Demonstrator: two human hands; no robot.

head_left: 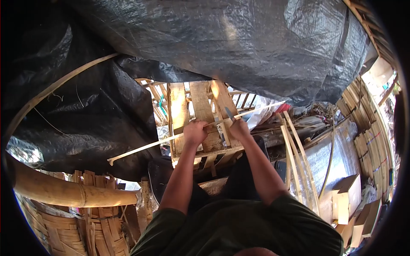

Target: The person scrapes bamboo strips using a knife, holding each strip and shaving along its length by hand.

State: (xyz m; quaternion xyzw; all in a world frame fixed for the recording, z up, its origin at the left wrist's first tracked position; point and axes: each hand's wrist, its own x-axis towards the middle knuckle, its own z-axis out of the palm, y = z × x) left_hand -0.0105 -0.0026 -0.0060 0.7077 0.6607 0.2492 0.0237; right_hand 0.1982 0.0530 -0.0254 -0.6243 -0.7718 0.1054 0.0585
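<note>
My left hand [196, 132] is closed around a long, thin bamboo strip [149, 145], which slants from the lower left up to the right. Just right of it, my right hand [240, 129] grips a knife [229, 113] whose grey blade points up and away, close against the strip. The knife's handle is hidden in my fingers. Beneath both hands stands a wooden slatted bench [200, 104] made of rough planks.
Black plastic sheeting [222, 42] hangs ahead and to the left. Several pale strips [294, 158] lean at my right, near bundled bamboo slats [373, 149] and a box [347, 198]. A thick bamboo pole [81, 194] and woven bamboo [64, 228] are at the lower left.
</note>
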